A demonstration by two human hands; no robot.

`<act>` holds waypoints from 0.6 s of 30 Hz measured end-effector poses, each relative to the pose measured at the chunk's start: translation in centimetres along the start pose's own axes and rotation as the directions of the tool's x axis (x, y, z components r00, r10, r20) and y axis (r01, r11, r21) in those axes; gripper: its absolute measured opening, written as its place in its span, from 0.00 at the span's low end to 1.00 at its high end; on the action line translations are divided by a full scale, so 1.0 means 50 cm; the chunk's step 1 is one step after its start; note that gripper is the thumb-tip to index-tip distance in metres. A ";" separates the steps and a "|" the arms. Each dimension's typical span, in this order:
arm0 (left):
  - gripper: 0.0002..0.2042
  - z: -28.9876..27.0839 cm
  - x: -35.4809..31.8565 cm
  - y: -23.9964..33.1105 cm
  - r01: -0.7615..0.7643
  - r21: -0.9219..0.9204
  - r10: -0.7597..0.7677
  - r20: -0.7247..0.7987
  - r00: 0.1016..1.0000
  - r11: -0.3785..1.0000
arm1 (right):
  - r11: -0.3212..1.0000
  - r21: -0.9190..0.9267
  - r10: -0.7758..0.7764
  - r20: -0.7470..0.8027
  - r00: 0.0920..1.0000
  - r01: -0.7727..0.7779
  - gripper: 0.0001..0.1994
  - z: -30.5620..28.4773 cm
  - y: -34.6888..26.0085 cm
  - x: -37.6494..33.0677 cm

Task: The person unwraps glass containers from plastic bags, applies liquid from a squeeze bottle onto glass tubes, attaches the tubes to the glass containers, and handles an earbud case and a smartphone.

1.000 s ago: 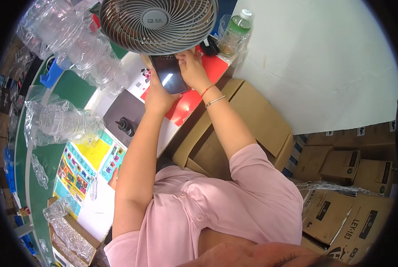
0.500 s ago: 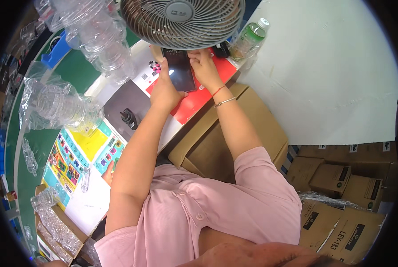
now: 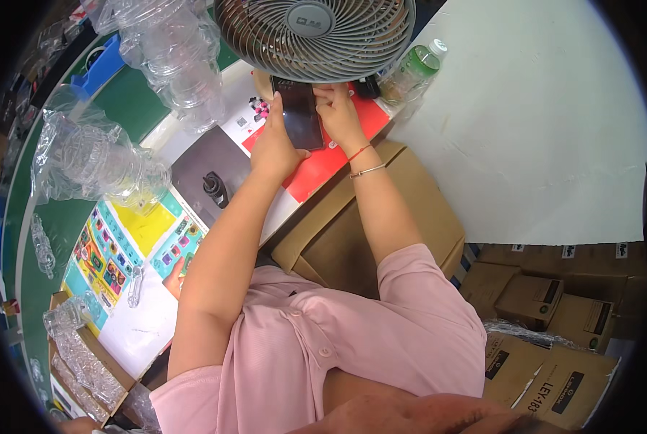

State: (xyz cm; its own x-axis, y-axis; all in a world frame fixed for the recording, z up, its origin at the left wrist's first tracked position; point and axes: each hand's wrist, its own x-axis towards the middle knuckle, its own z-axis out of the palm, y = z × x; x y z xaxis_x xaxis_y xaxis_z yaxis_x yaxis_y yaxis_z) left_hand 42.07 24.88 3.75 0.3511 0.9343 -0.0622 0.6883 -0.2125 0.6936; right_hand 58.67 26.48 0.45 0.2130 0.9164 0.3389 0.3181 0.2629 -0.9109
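A dark smartphone lies face up between my hands, below the fan's rim. My left hand grips its left side and lower end, with the thumb along the lower edge. Against the right edge, my right hand is closed with its fingers curled; the fan partly covers the area just above it. Under the phone is a red printed sheet. A small pink, black and white trinket lies left of the phone. Nearer me, a small black bottle-like object appears on a grey panel.
A round grey fan overhangs the table. Stacked transparent plastic parts and a bagged stack stand left. A green-labelled bottle is at the right. Another person's hand shows beside my left forearm. Cardboard boxes stand lower right.
The view has shifted slightly, so most things appear a little further right or left. Both hands stay on the smartphone; its screen's bright reflection has faded.
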 end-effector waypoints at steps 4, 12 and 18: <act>0.60 0.007 0.001 -0.004 -0.013 0.007 0.013 -0.009 1.000 1.000 | 0.996 -0.084 -0.024 -0.007 1.000 0.023 0.24 0.000 0.020 0.002; 0.51 0.019 -0.056 0.002 -0.201 -0.101 0.153 -0.356 0.922 0.974 | 0.900 -0.420 -0.197 -0.153 0.969 0.116 0.21 -0.024 -0.039 -0.040; 0.22 -0.031 -0.211 -0.004 0.082 -0.923 -0.005 0.086 0.996 0.376 | 0.820 -0.283 -0.427 0.274 0.862 0.497 0.16 -0.012 -0.239 -0.223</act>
State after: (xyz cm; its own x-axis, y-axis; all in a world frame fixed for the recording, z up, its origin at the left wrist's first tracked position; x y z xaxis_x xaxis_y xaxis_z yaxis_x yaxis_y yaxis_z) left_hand 37.26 15.52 5.36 0.4014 0.9070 -0.1273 -0.2980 0.2608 0.9183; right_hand 53.06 12.92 7.70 -0.2057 0.7599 0.6166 0.6282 0.5856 -0.5122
